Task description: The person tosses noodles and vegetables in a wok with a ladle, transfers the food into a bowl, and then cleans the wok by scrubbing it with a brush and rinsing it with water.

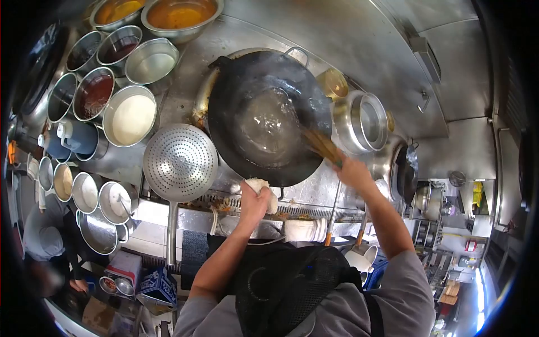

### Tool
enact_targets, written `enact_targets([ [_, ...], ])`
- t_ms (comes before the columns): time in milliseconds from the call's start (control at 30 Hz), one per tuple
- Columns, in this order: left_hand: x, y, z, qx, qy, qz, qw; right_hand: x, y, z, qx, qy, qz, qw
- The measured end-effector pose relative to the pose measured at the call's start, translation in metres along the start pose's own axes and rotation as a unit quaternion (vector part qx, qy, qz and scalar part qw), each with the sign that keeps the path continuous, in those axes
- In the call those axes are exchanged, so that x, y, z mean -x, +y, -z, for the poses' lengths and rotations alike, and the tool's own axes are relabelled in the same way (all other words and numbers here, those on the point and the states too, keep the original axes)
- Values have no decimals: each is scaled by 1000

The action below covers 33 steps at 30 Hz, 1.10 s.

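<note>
A large black wok [227,121] sits on the steel range, with bubbling, steaming liquid [269,126] in its middle. My left hand [254,203] is closed on a pale folded cloth [263,191] at the wok's near rim. Over the wok's right side, my right hand [353,170] grips a brown bamboo brush [321,144], whose bristle end reaches inside the wok. Just left of the wok lies a perforated steel strainer [179,163], its handle pointing down toward me.
Metal containers with sauces and powders, including a white one [133,119], stand at the left. Steel pots [359,122] are on the right. A cloth roll [305,230] lies on the front edge. Another person [48,236] is at the lower left.
</note>
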<state>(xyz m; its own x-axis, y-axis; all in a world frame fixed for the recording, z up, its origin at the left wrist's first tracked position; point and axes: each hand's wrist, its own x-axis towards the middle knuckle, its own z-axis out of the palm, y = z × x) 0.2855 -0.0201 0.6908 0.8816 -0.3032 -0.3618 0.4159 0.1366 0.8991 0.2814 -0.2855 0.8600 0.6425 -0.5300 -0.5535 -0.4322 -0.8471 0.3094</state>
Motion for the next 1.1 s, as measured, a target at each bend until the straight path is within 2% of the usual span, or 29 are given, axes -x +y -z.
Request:
enact_targets([
  [67,-4,-7,2,12,-12,7,1000,-42,-4,15,-24,91,-10,996],
  [100,-3,-10,3,23,-28,15,999,-61,-11,19,-23,90,-7,996],
  [167,-3,-5,2,23,-19,3,1000,-88,-33,21,-65,147,-6,987],
  [333,-3,6,2,33,-13,-5,999,-32,-20,-16,-97,95,35,990],
  [400,-5,-1,4,42,-47,-14,998,-4,-2,-25,-91,77,50,992],
  [467,-1,8,2,41,-34,3,999,13,10,-19,-5,30,15,999],
  [533,1,8,1,39,-21,21,999,-12,8,1,4,42,17,999],
  [600,-1,-1,1,38,-13,-1,999,-50,-5,19,-62,119,-20,991],
  [700,1,9,3,42,-31,0,999,-74,-25,12,-59,155,-30,986],
  [800,1,9,4,66,-37,46,996,-46,-12,-16,-85,125,-20,988],
  [867,-2,0,4,49,-36,27,998,-5,2,-35,-64,108,11,992],
  [933,-2,-3,4,34,-32,8,999,25,8,-29,-43,71,-8,996],
  [1000,-2,-2,5,24,-39,18,999,22,11,-21,-27,38,-24,999],
  [1100,-3,-4,7,39,-49,11,998,-34,9,1,-51,149,-37,987],
])
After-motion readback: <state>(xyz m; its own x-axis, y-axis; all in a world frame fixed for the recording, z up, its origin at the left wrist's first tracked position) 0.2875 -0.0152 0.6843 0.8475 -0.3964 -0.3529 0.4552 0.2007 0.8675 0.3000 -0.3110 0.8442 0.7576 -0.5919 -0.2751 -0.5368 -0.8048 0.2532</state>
